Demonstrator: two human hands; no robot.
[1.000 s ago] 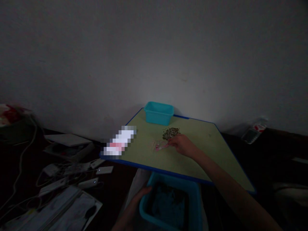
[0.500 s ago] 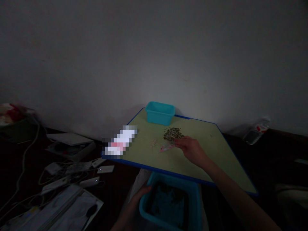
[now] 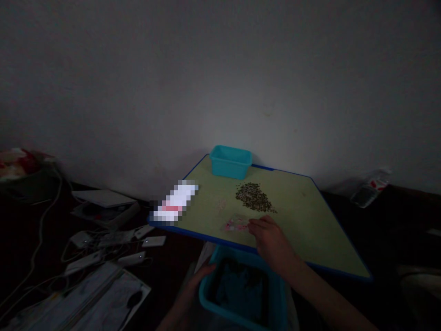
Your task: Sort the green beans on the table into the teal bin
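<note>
packet [image 3: 237, 224] pinched in your right hand [image 3: 272, 239] over the worktop [image 3: 306, 220]; your left hand [image 3: 192, 290] clasps the lower tub [image 3: 223, 316] by its edge.

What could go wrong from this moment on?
The loose dark bits lie bare on the table near the right hand; a careless sweep could scatter them. The clear pink-marked piece looks flimsy and is held near one end, so it might slip from the grip. The lower blue bin seems to rest on the lap, with the left hand at its rim; shifting the legs could tip it.
</note>
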